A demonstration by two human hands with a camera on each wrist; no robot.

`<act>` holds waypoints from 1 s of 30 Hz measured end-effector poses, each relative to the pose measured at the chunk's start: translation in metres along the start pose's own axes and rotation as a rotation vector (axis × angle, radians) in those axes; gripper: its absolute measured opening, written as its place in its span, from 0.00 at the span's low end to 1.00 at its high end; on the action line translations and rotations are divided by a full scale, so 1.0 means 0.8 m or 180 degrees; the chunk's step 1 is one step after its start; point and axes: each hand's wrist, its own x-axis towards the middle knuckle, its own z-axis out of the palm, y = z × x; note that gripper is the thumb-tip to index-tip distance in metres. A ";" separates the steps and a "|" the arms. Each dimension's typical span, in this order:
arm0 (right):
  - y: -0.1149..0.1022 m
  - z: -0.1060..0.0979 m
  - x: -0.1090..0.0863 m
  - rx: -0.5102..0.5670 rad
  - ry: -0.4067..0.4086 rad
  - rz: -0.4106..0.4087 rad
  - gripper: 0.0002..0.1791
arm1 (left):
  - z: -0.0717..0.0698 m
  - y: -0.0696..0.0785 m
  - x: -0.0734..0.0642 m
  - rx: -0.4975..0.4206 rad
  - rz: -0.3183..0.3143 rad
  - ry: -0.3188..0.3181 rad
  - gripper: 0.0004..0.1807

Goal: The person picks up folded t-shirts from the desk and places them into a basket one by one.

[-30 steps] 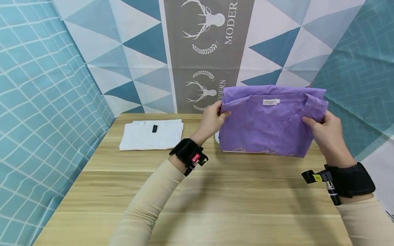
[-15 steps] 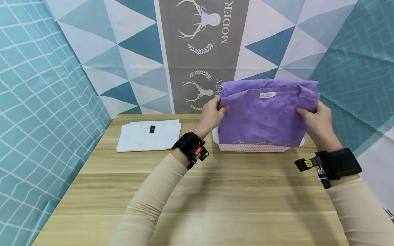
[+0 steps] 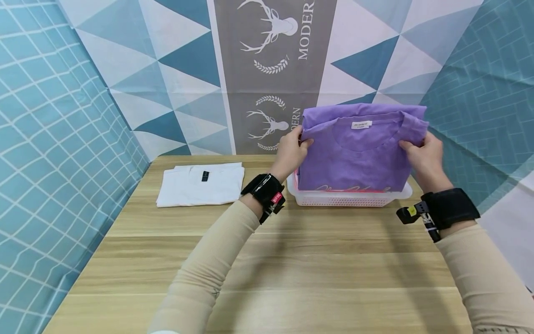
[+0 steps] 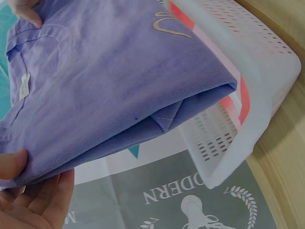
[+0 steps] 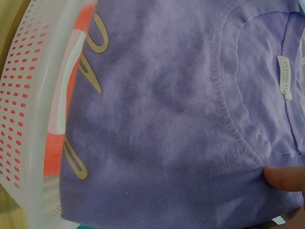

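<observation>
A folded purple T-shirt (image 3: 354, 157) with a white neck label (image 5: 284, 76) and pale script lettering hangs tilted between my two hands. My left hand (image 3: 290, 150) pinches its left upper corner, thumb in front and fingers behind. At the opposite upper corner, my right hand (image 3: 425, 160) pinches the cloth the same way. Below and behind the shirt stands a white perforated plastic basket (image 3: 342, 200); the shirt's lower edge reaches its opening. Inside the basket, red-orange and white cloth (image 5: 55, 152) shows beside the shirt's lower edge. The shirt hides most of the basket's inside.
A folded white T-shirt (image 3: 200, 188) with a black label lies flat on the wooden table (image 3: 317, 269), left of the basket. Behind the table hangs a patterned cloth backdrop (image 3: 275, 79), and a blue tile-print sheet (image 3: 54, 139) borders the left side.
Both hands have carried the purple T-shirt slightly left and up in the head view. More of the basket shows beneath it, with a strip of red along its rim. The white T-shirt stays put.
</observation>
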 end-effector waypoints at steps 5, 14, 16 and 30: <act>0.004 0.009 0.014 -0.0049 0.0078 0.0028 0.29 | 0.012 -0.005 0.004 -0.0066 -0.0049 0.0080 0.11; 0.019 0.025 0.030 -0.0046 0.0005 0.0061 0.30 | 0.026 -0.019 0.003 -0.0106 -0.0119 0.0084 0.09; 0.026 0.028 0.031 -0.0057 -0.0006 0.0043 0.30 | 0.030 -0.023 0.004 -0.0079 -0.0148 0.0055 0.10; 0.062 0.034 0.030 -0.0182 -0.0273 0.0071 0.31 | 0.058 -0.045 -0.003 -0.0189 -0.0363 -0.0267 0.13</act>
